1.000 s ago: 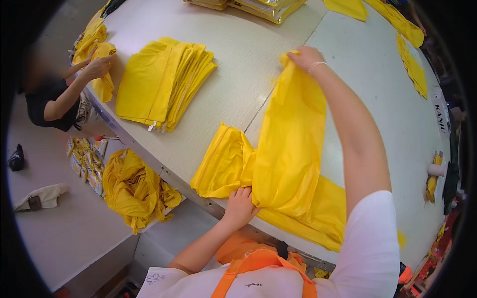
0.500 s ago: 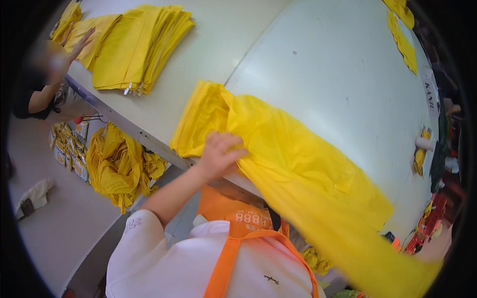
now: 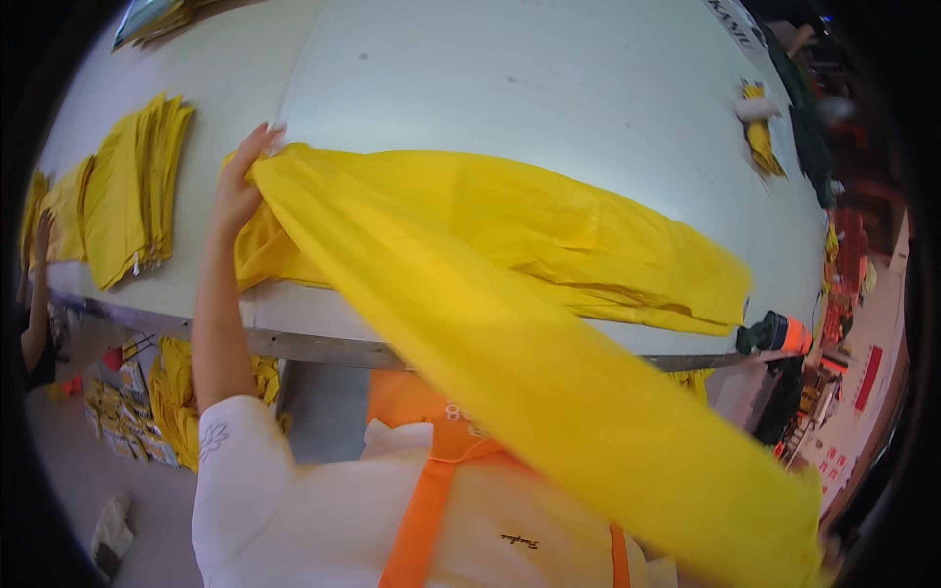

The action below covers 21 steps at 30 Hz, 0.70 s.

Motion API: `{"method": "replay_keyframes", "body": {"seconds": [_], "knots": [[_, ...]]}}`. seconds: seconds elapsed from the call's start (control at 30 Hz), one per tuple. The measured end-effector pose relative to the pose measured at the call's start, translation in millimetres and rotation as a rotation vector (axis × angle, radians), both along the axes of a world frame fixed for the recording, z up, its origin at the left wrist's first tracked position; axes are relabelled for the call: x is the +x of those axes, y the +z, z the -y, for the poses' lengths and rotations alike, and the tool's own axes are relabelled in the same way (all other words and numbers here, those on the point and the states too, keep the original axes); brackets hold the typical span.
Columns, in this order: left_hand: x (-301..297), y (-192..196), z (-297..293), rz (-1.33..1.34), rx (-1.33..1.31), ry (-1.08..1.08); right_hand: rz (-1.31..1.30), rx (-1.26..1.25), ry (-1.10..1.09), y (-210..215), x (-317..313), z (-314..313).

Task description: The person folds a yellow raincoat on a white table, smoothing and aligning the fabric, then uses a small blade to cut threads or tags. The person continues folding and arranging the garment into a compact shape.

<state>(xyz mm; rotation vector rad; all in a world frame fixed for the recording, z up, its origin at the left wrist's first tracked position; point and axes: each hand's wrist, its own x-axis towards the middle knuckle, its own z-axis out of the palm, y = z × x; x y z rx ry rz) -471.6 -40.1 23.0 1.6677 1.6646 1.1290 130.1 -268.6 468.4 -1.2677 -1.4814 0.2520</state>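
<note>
A long yellow cloth point(image 3: 588, 235) lies folded lengthwise along the near side of the pale table. One long layer of it is lifted off and stretched diagonally down to the lower right, over my chest. My left hand point(image 3: 245, 181) grips the cloth's left end, fingers curled at its upper corner beside a small white bit. At the lower right rim my right hand point(image 3: 830, 557) barely shows, blurred, at the raised far end of that layer; the cloth hides most of its fingers.
A stack of folded yellow cloths point(image 3: 132, 191) sits on the table's left, with another person's hand point(image 3: 41, 235) by it. Below the table edge are heaped yellow cloths point(image 3: 174, 397) and packets. A dark and orange object point(image 3: 784, 333) lies at the right corner. Yellow items point(image 3: 760, 132) lie far right.
My left hand has moved up and left to the cloth's end corner. The cloth now lies straighter along the table, its lifted layer drawn taut. My view has turned to the right.
</note>
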Motion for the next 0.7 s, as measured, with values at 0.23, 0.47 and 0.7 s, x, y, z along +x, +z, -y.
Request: {"method": "replay_keyframes", "body": {"seconds": [0.23, 0.47, 0.7], "knots": [[2.9, 2.7, 0.0, -0.828, -0.112, 0.281, 0.309, -0.288, -0.395, -298.4, 182.7, -242.9], [280.9, 10.9, 24.1, -0.923, -0.266, 0.206, 0.390, -0.659, -0.201, -459.3, 166.0, -299.0], [274.2, -67.1, 19.6, -0.943, -0.228, 0.212, 0.352, -0.837, -0.221, -459.8, 140.4, -289.4]]}}
